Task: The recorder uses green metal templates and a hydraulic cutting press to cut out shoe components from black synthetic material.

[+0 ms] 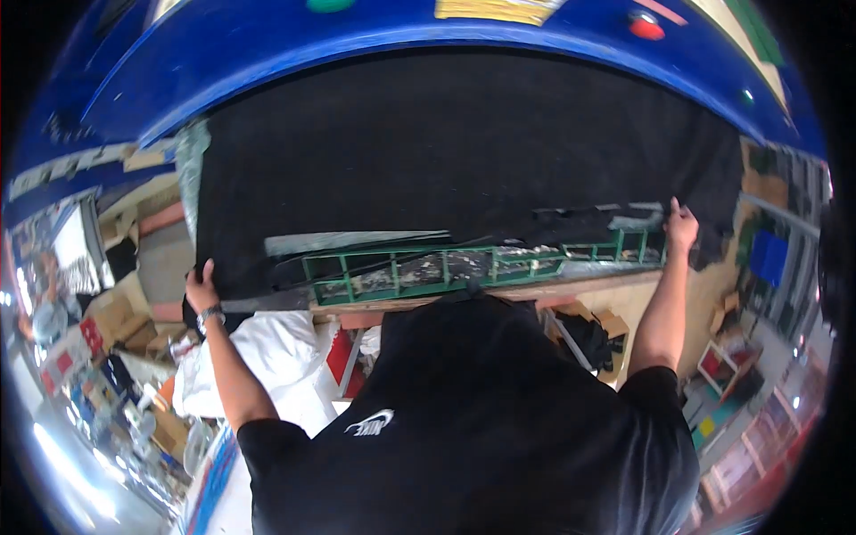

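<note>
- The table [517, 290] spans the view; its near edge, just in front of the person, runs left to right, and a blue beam [428, 37] bows along its far side.
- The black cloth [464, 143] covers most of the table, its long axis parallel to the near edge. It lies forward of and between both hands.
- A green frame [392, 275], ladder-like, shows along the near edge, between the cloth and the person.
- Narrow strips, one pale [357, 241] and others dark, lie near the cloth's near edge, by the frame.
- The left hand [203, 292] is at the cloth's near left corner, the thumb up and the fingers appearing to pinch the border; their undersides are hidden.
- The right hand [683, 226] is at the near right part, farther forward than the left, with some cloth beyond it to the right. Its thumb and curled fingers seem pressed together on the edge.
- Neither hand is nearer to the cloth: both meet it, near opposite ends of its long axis.
</note>
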A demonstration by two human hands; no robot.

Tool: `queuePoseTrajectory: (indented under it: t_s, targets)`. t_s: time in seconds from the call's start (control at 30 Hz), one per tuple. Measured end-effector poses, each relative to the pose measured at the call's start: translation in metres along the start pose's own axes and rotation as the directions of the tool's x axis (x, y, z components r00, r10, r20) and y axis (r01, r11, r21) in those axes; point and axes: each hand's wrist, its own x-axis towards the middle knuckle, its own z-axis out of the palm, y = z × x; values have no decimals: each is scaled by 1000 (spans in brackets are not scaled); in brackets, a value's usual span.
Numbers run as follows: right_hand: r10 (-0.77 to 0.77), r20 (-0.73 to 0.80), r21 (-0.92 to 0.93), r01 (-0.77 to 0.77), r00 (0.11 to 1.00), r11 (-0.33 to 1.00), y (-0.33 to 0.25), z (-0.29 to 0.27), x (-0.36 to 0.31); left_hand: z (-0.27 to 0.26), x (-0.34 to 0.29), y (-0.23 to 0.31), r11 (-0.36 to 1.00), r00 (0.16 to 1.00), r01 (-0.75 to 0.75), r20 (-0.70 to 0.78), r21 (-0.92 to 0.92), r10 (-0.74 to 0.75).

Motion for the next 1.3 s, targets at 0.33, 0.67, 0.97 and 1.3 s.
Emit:
queuePoseTrajectory:
  t_s: [0.33,0.67,0.97,1.3]
  targets:
    - [-490,107,-203,502,865,841,-31,-89,-92,-14,-79,191,795,792,-606,-128,-38,597]
    - [-93,-78,-159,80,993,984,94,-123,78,8,-212,421,503,492,-769,135,-394,860]
    - [250,-16,-59,-251,968,966,182,-95,262,69,-300,508,609,557,-746,249,-268,792]
    - [79,50,140,-85,996,987,265,-106,192,86,-311,518,697,670,-714,228,-62,706]
